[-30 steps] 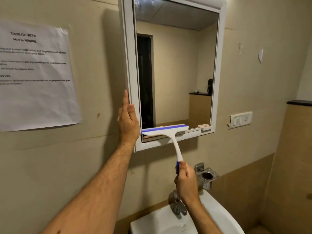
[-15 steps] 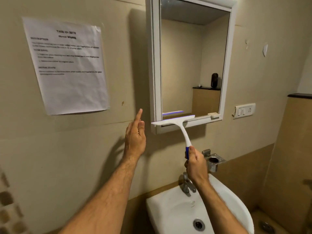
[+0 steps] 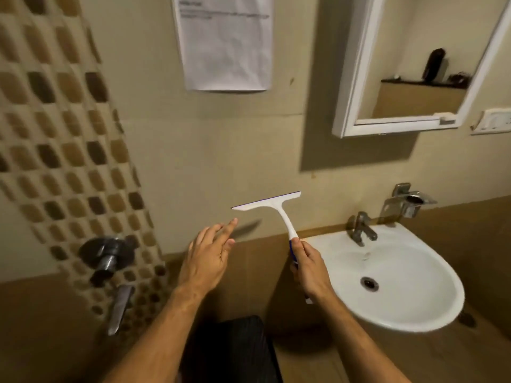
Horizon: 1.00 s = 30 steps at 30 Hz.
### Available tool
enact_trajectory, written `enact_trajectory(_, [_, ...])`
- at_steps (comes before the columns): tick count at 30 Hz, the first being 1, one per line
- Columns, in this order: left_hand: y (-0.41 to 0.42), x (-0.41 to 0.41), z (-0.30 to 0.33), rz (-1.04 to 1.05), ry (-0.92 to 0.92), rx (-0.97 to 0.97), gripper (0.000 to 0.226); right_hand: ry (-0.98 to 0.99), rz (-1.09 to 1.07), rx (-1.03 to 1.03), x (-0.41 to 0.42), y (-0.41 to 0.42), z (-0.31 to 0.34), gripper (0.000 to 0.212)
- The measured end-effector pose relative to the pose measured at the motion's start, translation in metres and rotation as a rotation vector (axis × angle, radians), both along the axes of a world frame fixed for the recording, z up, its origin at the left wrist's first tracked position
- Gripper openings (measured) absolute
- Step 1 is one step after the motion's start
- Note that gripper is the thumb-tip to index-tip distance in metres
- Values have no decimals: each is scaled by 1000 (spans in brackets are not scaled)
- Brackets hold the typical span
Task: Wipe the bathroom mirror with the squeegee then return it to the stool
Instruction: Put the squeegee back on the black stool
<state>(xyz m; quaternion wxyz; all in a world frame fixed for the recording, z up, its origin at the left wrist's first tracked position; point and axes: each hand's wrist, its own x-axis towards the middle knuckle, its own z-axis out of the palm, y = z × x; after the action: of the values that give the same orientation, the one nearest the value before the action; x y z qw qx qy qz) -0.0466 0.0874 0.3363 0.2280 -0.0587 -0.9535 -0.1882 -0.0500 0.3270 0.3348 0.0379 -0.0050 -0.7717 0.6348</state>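
Observation:
My right hand (image 3: 309, 268) grips the blue end of the handle of a white squeegee (image 3: 272, 208), whose blade points up and left in front of the beige wall, well below and left of the white-framed mirror (image 3: 414, 62). Beside the squeegee, my left hand (image 3: 207, 255) hovers with fingers spread and holds nothing. A dark stool (image 3: 235, 346) shows between my forearms at the bottom of the view, partly hidden by them.
A white washbasin (image 3: 401, 288) with a metal tap (image 3: 360, 228) juts out on the right. A wall tap and lever (image 3: 107, 261) stick out from the mosaic tile strip on the left. A paper sheet (image 3: 225, 42) hangs on the wall.
The view has swung down and left. My right hand has drawn the squeegee off the mirror's lower frame and lowered it. My left hand left the mirror frame and dropped with fingers spread.

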Motion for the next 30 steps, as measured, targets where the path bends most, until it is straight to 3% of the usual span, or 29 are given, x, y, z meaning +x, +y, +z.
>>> enact_trajectory(5, [-55, 58, -47, 176, -124, 2, 62, -138, 77, 53, 36, -60, -47, 28])
enact_trajectory(14, [-98, 139, -149, 328, -457, 118, 60, -441, 146, 149, 75, -123, -160, 25])
enact_trajectory(27, [-105, 76, -276, 243, -737, 46, 79, -785, 47, 267, 3, -147, -328, 40])
enact_trajectory(30, [-98, 59, -301, 229, -783, 95, 70, -910, 2, 209, -11, -147, -362, 41])
